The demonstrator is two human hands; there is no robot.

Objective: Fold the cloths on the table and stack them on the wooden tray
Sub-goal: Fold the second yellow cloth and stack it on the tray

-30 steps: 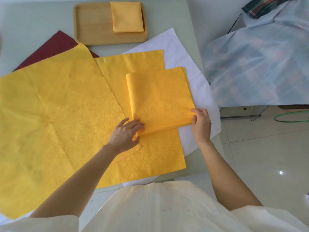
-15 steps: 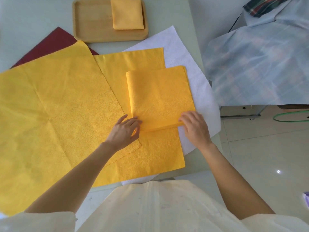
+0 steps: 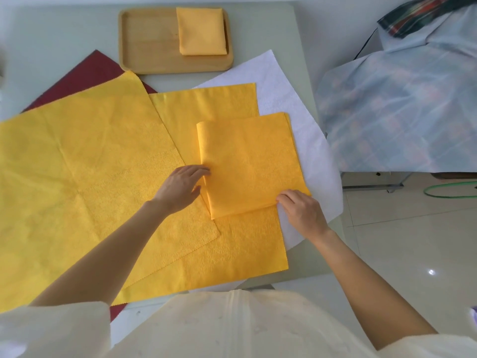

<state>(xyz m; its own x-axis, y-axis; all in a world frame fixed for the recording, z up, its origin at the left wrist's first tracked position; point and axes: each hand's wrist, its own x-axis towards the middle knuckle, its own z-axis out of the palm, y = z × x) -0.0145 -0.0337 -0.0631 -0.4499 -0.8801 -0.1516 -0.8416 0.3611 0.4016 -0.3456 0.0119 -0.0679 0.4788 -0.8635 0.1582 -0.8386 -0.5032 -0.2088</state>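
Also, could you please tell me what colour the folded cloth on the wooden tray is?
The folded cloth is yellow-orange, seen clearly in the head view.

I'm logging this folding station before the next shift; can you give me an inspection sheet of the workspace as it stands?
Surface: pale table, mostly covered by cloths.
Job's things: wooden tray at far edge holding one folded yellow cloth; half-folded yellow cloth near the hands; two flat yellow cloths; white cloth and maroon cloth underneath.
Clutter: nothing seen.
Hands: left hand at the fold's left edge; right hand on its near right corner.
Cables: green hose on floor.
Surroundings: covered furniture to the right, tiled floor.
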